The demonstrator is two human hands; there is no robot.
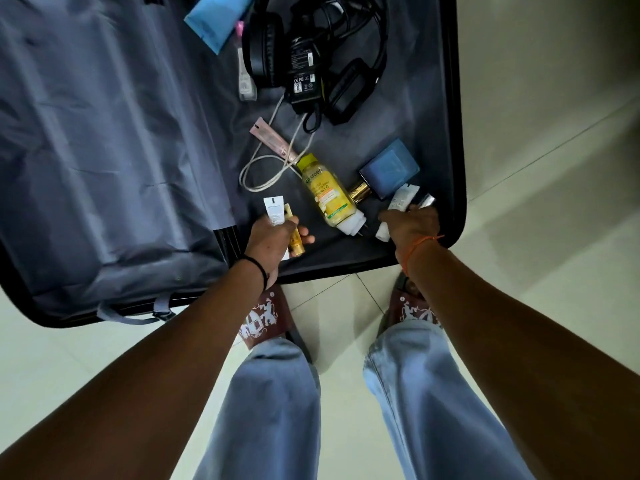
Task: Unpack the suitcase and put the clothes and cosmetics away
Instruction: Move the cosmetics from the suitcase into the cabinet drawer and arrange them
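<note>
An open dark suitcase (453,140) lies on the floor in front of my feet. My left hand (268,242) grips a white tube (273,209) and a small yellow tube (296,242) together over the suitcase's near edge. My right hand (412,228) holds white and silver tubes (403,199) near the suitcase's right corner. Between my hands lies a yellow Garnier bottle (327,192). A blue perfume bottle with a gold cap (388,173) and a pink tube (272,138) lie just beyond.
Farther back in the suitcase are black headphones (273,50), a black power adapter (304,77) with cables, a white cable (266,168), a clear small bottle (245,79) and a blue pouch (218,19). The grey lined half (104,150) lies on the left. Pale floor tiles (554,168) surround it.
</note>
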